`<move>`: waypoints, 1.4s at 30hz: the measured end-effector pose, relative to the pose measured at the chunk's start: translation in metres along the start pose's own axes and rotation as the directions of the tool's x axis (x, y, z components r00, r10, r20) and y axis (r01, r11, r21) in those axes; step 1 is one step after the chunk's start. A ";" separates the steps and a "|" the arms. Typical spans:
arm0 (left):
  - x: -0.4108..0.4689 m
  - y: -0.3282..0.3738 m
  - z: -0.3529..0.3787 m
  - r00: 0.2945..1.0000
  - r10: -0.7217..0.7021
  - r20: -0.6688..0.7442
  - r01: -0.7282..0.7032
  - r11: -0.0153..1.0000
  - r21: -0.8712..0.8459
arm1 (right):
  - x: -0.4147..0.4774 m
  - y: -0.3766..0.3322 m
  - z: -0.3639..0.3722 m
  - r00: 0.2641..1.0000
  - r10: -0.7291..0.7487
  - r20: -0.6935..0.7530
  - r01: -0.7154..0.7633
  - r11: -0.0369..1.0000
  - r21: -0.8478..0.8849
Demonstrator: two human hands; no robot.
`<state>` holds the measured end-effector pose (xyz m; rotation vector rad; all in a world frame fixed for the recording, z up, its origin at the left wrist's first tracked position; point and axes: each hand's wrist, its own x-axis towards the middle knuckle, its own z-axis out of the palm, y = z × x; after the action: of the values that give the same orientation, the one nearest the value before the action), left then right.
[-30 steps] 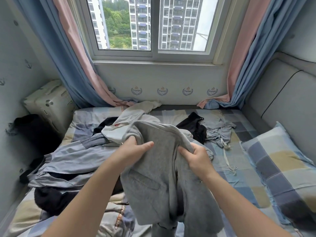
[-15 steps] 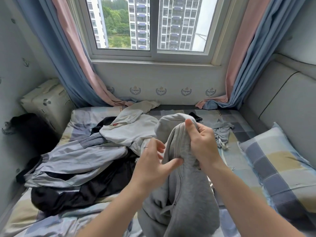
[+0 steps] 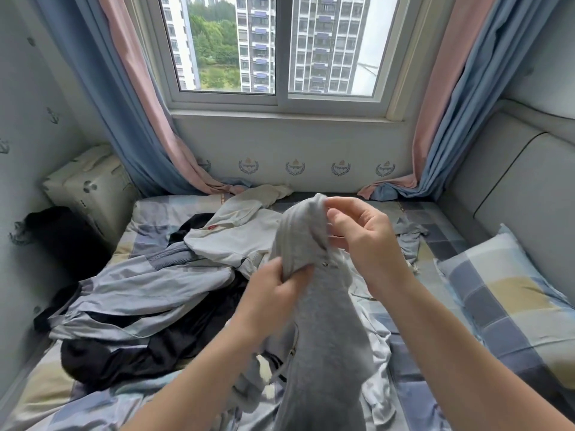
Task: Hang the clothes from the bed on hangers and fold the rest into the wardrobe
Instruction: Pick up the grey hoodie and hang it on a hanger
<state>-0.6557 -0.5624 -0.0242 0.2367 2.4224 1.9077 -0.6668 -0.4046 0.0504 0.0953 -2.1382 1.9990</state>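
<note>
I hold a grey sweat garment [image 3: 323,331] up above the bed [image 3: 435,253]. My left hand [image 3: 273,293] grips its bunched upper part from the left. My right hand [image 3: 364,241] pinches the top edge near its highest fold, fingers partly spread. The garment hangs down between my forearms. On the bed behind lie a cream white top [image 3: 236,234], a pale grey-blue jacket [image 3: 140,290] and black clothing [image 3: 130,353]. A small grey garment with drawstrings [image 3: 407,241] lies to the right, partly hidden by my right hand.
A checked pillow [image 3: 510,297] lies at the right beside a grey padded headboard [image 3: 513,188]. A cream storage box [image 3: 90,188] and a dark bag [image 3: 59,241] stand at the left wall. Curtains [image 3: 133,119] frame the window [image 3: 277,48] straight ahead.
Both hands have gathered the grey garment from a spread grip into a narrow bunch and raised it. My left hand shifted right and now grips just below my right hand.
</note>
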 end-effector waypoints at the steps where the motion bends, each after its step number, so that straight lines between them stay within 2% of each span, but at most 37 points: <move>1: 0.005 0.000 -0.007 0.999 -0.025 -0.041 0.024 0.999 -0.038 | -0.003 0.000 -0.001 0.999 0.016 0.035 -0.017 1.000 0.025; 5: 0.021 -0.008 -0.027 0.955 -0.257 -0.148 0.226 0.953 -0.201 | -0.014 0.006 -0.004 0.988 0.001 0.156 -0.003 1.000 0.015; 9: 0.021 -0.019 -0.029 0.882 -0.459 -0.105 0.374 0.819 -0.436 | -0.029 0.025 -0.001 0.971 0.026 0.239 -0.021 1.000 -0.020; 12: 0.021 -0.021 -0.031 0.856 -0.514 -0.063 0.385 0.712 -0.587 | -0.049 0.051 0.003 0.929 0.095 0.357 -0.012 0.974 -0.226; 15: 0.021 -0.018 -0.035 0.840 -0.542 -0.031 0.366 0.608 -0.705 | -0.069 0.079 0.005 0.872 0.228 0.432 0.017 0.870 -0.493; 17: 0.020 -0.014 -0.040 0.825 -0.564 -0.017 0.343 0.525 -0.779 | -0.078 0.097 0.005 0.886 0.242 0.395 0.041 0.808 -0.588; 21: 0.019 -0.011 -0.049 0.831 -0.556 0.010 0.333 0.484 -0.809 | -0.078 0.109 -0.008 0.938 0.233 0.257 -0.078 0.863 -0.500; 24: 0.017 -0.012 -0.050 0.840 -0.541 0.024 0.327 0.472 -0.819 | -0.063 0.099 -0.025 0.962 0.187 0.200 -0.071 0.876 -0.476; 28: 0.016 -0.015 -0.044 0.829 -0.552 0.088 0.427 0.525 -0.736 | -0.040 0.080 -0.037 0.984 0.118 0.137 -0.053 0.914 -0.403; 32: 0.002 -0.020 -0.025 0.839 -0.499 0.216 0.536 0.690 -0.487 | -0.023 0.064 -0.031 0.988 0.146 0.051 -0.130 0.964 -0.230; 36: -0.016 -0.017 -0.011 0.844 -0.391 0.366 0.499 0.823 -0.271 | -0.013 0.048 -0.021 0.991 0.134 -0.030 -0.137 0.978 -0.157; 42: -0.027 -0.002 0.009 0.851 -0.310 0.424 0.384 0.918 -0.099 | 0.001 0.019 -0.015 0.975 0.080 -0.206 -0.085 0.996 -0.016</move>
<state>-0.6279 -0.5579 -0.0297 0.1462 1.8639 1.7004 -0.6695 -0.3878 0.0327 -0.1985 -2.0659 1.9317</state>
